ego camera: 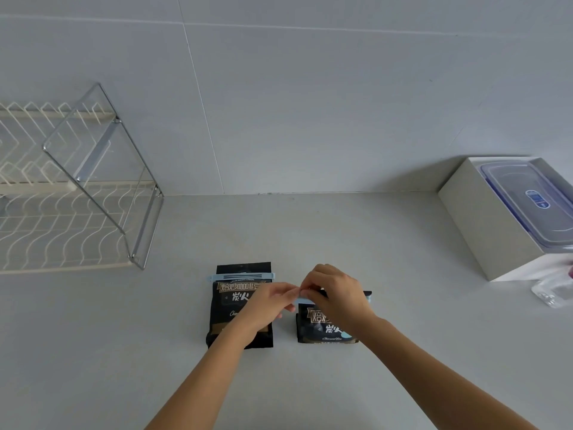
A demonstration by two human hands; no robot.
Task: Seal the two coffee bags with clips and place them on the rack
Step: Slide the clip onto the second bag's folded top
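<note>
Two black coffee bags lie flat on the grey counter. The left bag (229,308) has a pale blue clip (241,277) across its top. The right bag (319,328) is smaller in view, with a second pale blue clip (305,301) across its top edge. My left hand (273,301) pinches the left end of that second clip. My right hand (336,296) presses down on the same clip and hides most of it; its right end (369,295) peeks out. The cream wire rack (62,212) with a chrome frame stands at the far left.
A white box (483,218) holding a clear lidded plastic container (533,200) sits at the right against the tiled wall. A crumpled clear plastic bag (555,290) lies in front of it. Bare counter (155,336) lies between the bags and the rack.
</note>
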